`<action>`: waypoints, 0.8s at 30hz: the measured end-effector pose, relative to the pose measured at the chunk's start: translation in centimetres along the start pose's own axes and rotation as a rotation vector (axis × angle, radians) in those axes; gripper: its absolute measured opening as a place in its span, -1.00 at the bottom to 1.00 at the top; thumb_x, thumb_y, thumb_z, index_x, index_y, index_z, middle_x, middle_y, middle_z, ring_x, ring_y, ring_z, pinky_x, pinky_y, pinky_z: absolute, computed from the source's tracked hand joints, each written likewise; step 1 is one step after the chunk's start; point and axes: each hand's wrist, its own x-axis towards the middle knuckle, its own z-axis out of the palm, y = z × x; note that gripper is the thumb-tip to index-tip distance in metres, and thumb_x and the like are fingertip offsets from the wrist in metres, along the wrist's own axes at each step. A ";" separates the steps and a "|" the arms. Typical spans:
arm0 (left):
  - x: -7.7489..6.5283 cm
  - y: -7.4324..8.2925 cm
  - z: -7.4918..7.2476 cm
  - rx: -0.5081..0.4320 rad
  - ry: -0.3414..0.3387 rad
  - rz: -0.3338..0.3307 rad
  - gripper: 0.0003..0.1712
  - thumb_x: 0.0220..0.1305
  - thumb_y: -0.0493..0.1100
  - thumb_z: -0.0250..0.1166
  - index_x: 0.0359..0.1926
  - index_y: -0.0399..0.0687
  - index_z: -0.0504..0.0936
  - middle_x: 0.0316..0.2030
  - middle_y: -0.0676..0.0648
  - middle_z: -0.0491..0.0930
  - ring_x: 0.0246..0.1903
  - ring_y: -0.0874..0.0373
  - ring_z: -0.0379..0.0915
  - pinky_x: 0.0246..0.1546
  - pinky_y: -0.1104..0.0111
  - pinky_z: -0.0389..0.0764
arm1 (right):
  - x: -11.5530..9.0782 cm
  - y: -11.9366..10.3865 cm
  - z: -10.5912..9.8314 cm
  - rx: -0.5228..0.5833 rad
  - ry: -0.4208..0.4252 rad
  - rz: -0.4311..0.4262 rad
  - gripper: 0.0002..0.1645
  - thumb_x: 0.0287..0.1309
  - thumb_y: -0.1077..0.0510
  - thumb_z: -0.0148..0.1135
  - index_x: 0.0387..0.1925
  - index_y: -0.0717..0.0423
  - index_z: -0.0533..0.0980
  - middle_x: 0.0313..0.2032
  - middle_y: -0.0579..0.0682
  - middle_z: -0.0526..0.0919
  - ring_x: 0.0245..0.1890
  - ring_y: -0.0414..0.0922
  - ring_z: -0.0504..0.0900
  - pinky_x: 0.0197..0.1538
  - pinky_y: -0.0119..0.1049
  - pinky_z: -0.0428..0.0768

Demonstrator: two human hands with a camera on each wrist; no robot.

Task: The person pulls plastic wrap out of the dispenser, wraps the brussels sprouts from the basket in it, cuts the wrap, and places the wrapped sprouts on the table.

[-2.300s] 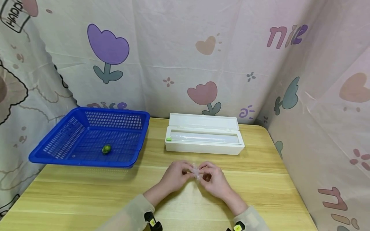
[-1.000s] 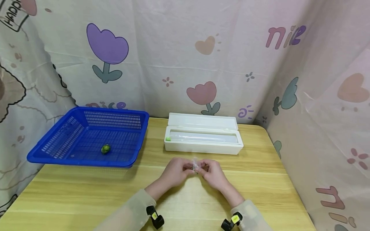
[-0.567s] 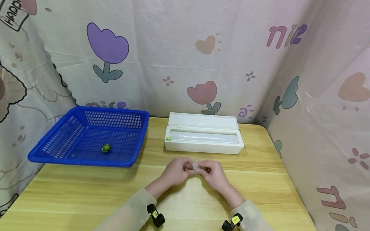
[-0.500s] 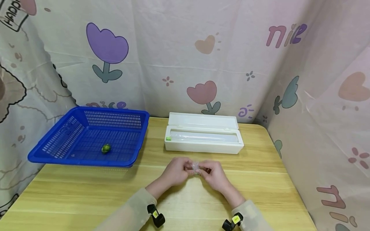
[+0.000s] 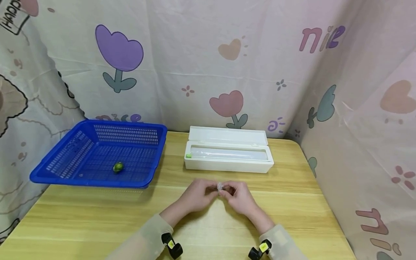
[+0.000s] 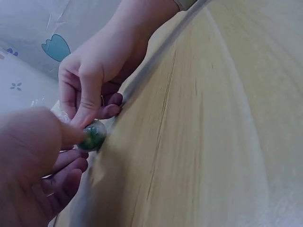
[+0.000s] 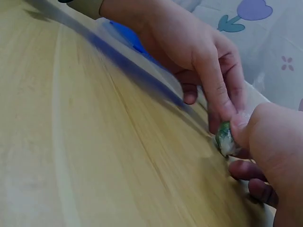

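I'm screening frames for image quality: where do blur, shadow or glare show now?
Head: mostly sharp, soft shadows below the left hand and right hand, sheen on the pale roll; left wrist: the small green item looks blurred, the table paler at lower right; right wrist: dim, with the table's far edge smeared bluish.

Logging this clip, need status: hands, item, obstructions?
Left fingers and right fingers pinching. Film-wrapped green item held between them. White box beyond, blue basket off left; neither in the way.

"HAPP" [image 5: 11, 15] in black on the curtain [image 5: 182, 36], colourful "nice" [image 5: 135, 118] lower down, yellow wrist labels [image 5: 263, 247] illegible
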 end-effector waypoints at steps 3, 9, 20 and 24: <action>-0.1 0.2 0.0 0.010 -0.027 0.008 -0.61 0.35 -0.09 0.51 0.18 0.07 0.78 0.06 0.14 0.74 0.06 0.21 0.65 0.17 0.15 0.62 | 0.0 -0.5 0.2 0.021 0.030 0.050 -0.89 0.24 0.27 0.53 -0.19 0.15 0.77 -0.46 -0.16 0.73 -0.51 -0.21 0.63 -0.46 -0.33 0.63; -0.1 0.4 0.1 0.035 0.006 -0.038 -0.77 0.26 0.01 0.57 -0.09 0.13 0.84 -0.20 0.24 0.77 -0.22 0.30 0.65 -0.08 0.23 0.68 | 0.0 -0.1 0.2 0.045 0.040 0.016 -0.88 0.23 0.21 0.56 -0.23 0.10 0.74 -0.41 -0.13 0.73 -0.49 -0.24 0.61 -0.43 -0.35 0.63; 0.4 0.2 0.2 -0.023 -0.003 -0.097 -0.86 0.35 0.04 0.50 -0.31 0.14 0.82 -0.30 0.25 0.71 -0.24 0.28 0.60 -0.10 0.22 0.63 | -0.6 0.8 -0.2 0.072 -0.052 -0.183 -0.50 0.02 0.22 0.65 0.05 0.12 0.74 -0.01 -0.04 0.76 -0.33 -0.09 0.69 -0.35 -0.32 0.67; 0.7 0.3 0.1 -0.006 -0.007 -0.115 -0.82 0.37 0.08 0.48 -0.26 0.14 0.87 -0.24 0.21 0.76 -0.18 0.27 0.63 -0.05 0.18 0.64 | -0.7 0.6 0.1 0.051 0.006 -0.206 -0.56 0.01 0.28 0.65 -0.02 0.12 0.75 -0.12 -0.03 0.76 -0.40 -0.04 0.62 -0.39 -0.32 0.62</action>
